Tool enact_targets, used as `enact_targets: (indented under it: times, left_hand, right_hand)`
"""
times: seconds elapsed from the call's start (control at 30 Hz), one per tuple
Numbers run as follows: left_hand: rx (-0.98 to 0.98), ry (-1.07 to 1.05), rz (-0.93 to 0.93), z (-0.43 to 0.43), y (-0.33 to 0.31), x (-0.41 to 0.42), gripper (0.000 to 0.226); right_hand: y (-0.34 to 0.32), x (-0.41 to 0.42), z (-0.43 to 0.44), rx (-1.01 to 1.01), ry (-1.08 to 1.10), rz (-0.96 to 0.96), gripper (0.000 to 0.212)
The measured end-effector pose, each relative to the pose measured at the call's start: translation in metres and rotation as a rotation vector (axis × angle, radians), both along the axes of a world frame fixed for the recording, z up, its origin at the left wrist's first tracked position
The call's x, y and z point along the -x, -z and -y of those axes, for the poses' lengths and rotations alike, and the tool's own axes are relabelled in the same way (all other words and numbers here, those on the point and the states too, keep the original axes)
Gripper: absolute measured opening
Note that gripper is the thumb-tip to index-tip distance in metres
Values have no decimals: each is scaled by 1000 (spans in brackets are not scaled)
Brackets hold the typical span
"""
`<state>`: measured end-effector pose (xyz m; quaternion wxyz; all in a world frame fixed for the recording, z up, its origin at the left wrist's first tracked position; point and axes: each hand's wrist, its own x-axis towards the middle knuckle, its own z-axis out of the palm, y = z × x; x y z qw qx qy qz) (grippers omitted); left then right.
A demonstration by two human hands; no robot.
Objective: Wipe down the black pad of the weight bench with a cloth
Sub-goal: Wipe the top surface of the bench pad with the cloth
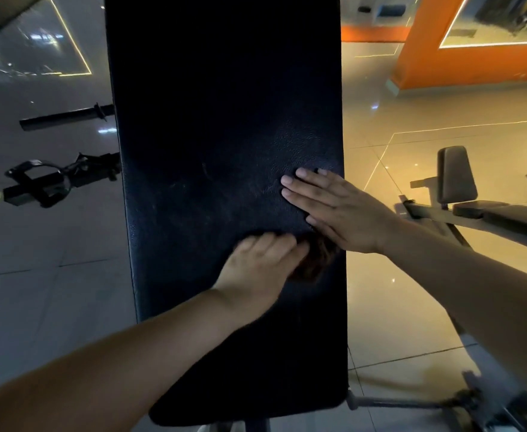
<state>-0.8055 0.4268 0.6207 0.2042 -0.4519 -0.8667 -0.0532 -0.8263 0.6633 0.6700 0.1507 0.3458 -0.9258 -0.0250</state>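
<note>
Both hands are down on the bench, close together but not touching as far as I can see: the right hand lies flat with its fingers straight and spread a little, palm pressed to the surface near the right edge, and the left hand, blurred, sits just nearer the person with its fingers curled over a bunched cloth. The black pad fills the middle of the view, a long grained slab running away from the person, its rounded near end at the bottom. Around it spreads a glossy tiled floor, grey on the left and lit warm yellow on the right. An orange wall stands at the far right. A second bench sits well off to the right, its small dark backrest upright on a pale frame. On the left a black metal bracket juts out beside the pad, and beyond it a short black bar does the same. The cloth, dark brown, rests on the pad near its right side, showing between the left fingers and the heel of the right hand.
</note>
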Motion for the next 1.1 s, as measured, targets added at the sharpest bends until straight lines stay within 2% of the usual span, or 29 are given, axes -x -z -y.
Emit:
enact_targets:
  times: [0.1, 0.17, 0.2, 0.27, 0.33, 0.37, 0.43, 0.6, 0.63, 0.7, 0.77, 0.8, 0.87, 0.93, 1.03, 1.1]
  left_hand:
    - [187, 304, 18, 21, 18, -29, 51]
    - [229, 375, -25, 28, 12, -24, 51]
    - [203, 357, -46, 26, 8, -15, 56]
    - [32, 175, -13, 20, -8, 5, 61]
    - [-218, -45, 73, 10, -20, 22, 47]
    - [-260, -120, 100, 5, -20, 24, 44]
    - [-158, -108, 84, -4, -9, 8, 51]
    - [363, 416, 75, 4, 12, -48, 63]
    - [422, 435, 59, 3, 7, -45, 64]
    - [353, 345, -37, -5, -7, -23, 66]
    - [165, 130, 22, -15, -24, 7, 59]
    - [1, 35, 36, -17, -30, 20, 52]
    - [-230, -99, 7, -21, -26, 28, 44]
    - [-179, -81, -18, -21, -2, 12, 47]
    - [19, 143, -4, -9, 24, -23, 54]
    - [78, 216, -7, 2, 22, -21, 56]
  right_hand:
    - [-12, 10, 1, -115, -67, -4, 53]
    - [-18, 17, 6, -174, -101, 5, 54]
    - [-20, 20, 9, -191, -111, 10, 54]
    - [-22, 23, 12, -199, -126, 23, 54]
    - [-23, 22, 13, -180, -127, 37, 58]
    - [-22, 22, 14, -168, -120, 37, 59]
    - [-19, 22, 15, -151, -102, 14, 54]
    - [-25, 31, 12, -239, -146, 1, 52]
    - [-28, 35, 12, -269, -155, -2, 53]
    - [-35, 43, 16, -285, -136, -33, 54]
    - [-41, 48, 21, -228, -73, -58, 54]
    - [-43, 49, 23, -185, -47, -63, 53]
    - [-40, 48, 28, -105, 4, -80, 53]
    - [-34, 43, 34, -19, 125, -128, 53]
    - [-20, 34, 44, 197, 328, -171, 54]
    - [-14, 29, 45, 295, 379, -149, 53]
